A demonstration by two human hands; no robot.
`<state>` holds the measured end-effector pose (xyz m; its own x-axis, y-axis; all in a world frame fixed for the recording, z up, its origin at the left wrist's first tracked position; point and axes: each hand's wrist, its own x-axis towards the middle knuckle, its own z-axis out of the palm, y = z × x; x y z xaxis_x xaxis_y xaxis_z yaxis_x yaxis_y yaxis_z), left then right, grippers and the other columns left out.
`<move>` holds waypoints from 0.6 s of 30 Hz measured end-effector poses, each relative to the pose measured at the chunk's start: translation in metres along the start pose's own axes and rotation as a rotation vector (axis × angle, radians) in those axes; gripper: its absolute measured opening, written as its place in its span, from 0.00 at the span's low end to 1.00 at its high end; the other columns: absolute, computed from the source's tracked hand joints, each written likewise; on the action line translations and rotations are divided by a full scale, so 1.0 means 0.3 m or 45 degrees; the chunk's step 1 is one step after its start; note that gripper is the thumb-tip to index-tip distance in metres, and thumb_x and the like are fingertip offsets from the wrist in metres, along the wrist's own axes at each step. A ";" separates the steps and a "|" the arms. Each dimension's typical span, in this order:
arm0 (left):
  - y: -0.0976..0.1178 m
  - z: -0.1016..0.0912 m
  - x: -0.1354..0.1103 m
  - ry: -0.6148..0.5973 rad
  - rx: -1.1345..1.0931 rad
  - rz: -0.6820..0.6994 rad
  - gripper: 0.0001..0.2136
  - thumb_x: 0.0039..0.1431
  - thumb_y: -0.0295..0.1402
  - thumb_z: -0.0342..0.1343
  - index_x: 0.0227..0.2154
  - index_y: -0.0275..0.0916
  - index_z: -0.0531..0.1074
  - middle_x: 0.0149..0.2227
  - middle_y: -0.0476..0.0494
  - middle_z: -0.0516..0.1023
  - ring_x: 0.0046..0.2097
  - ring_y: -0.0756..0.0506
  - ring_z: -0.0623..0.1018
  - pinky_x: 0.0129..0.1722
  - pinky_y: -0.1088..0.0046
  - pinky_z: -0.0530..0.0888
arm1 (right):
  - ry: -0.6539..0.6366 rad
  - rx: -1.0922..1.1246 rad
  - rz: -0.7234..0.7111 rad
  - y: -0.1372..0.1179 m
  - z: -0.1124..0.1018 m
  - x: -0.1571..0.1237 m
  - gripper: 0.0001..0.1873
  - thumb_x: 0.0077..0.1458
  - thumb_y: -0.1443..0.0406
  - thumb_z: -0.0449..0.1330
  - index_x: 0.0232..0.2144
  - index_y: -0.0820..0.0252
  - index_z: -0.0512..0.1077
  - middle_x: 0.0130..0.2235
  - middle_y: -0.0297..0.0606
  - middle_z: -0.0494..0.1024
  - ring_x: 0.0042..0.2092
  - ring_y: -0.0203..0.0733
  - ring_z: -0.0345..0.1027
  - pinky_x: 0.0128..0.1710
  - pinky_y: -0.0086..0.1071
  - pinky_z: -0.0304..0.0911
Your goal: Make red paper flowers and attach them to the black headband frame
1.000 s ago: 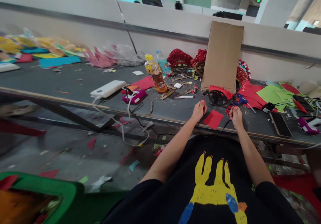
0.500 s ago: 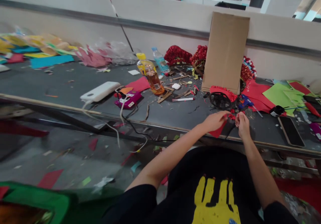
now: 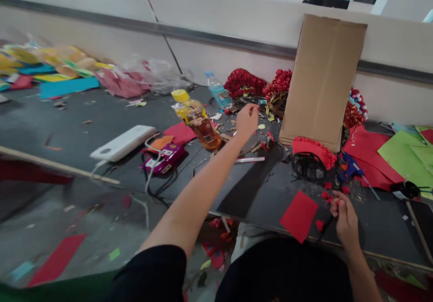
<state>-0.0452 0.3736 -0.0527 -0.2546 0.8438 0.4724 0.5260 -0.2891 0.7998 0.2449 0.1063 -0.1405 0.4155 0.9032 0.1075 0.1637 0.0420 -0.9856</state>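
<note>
My left hand (image 3: 247,121) is stretched out over the scraps beyond the tea bottle, fingertips pinched together; whatever they hold, if anything, does not show. Close to the table's front edge, my right hand (image 3: 345,223) has its fingers curled around a small red crumpled paper piece (image 3: 337,206), mostly covered by the fingers. Beside it lie a crumpled red paper bit (image 3: 326,197) and a flat red paper sheet (image 3: 299,216). Behind these sits a black, mesh-like item (image 3: 309,167) with a red fringed strip (image 3: 313,151) along its top. A blue glue gun (image 3: 350,167) rests to its right.
A tea bottle (image 3: 203,128), a water bottle (image 3: 219,92) and a purple power socket (image 3: 165,157) stand left of centre, with a white power bank (image 3: 123,143). A cardboard sheet (image 3: 321,81) leans on the wall. Red and green paper (image 3: 399,155) lies at right, near a phone (image 3: 421,225).
My left hand has left my right hand and moved away, forward and left, over the scraps. The red sheet now lies uncovered on the table. The view has shifted closer to the table.
</note>
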 end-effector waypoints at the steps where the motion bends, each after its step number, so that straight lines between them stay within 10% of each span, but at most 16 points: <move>1: -0.068 0.002 0.067 0.021 0.100 -0.112 0.10 0.59 0.28 0.47 0.36 0.35 0.74 0.36 0.39 0.77 0.39 0.43 0.74 0.42 0.71 0.67 | 0.010 -0.050 0.003 0.001 -0.003 -0.005 0.20 0.56 0.45 0.51 0.38 0.49 0.71 0.23 0.33 0.65 0.23 0.39 0.58 0.24 0.34 0.57; 9: -0.421 -0.046 0.290 -0.205 0.970 -0.374 0.16 0.51 0.22 0.50 0.44 0.26 0.69 0.53 0.19 0.68 0.55 0.29 0.68 0.51 0.54 0.66 | 0.059 -0.152 0.138 0.042 -0.023 -0.041 0.16 0.53 0.46 0.53 0.31 0.41 0.76 0.25 0.38 0.71 0.27 0.46 0.63 0.27 0.40 0.63; 18: -0.444 -0.073 0.340 -0.285 1.016 -0.510 0.04 0.53 0.23 0.55 0.24 0.30 0.67 0.30 0.39 0.72 0.46 0.36 0.73 0.45 0.59 0.68 | -0.073 -0.103 0.083 0.037 -0.007 -0.036 0.21 0.54 0.48 0.55 0.48 0.43 0.74 0.28 0.37 0.74 0.29 0.41 0.69 0.33 0.36 0.69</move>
<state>-0.1591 0.4884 -0.1029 -0.4194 0.9054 0.0661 0.8574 0.3712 0.3565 0.2441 0.0962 -0.1524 0.3760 0.9260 0.0334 0.2103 -0.0502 -0.9763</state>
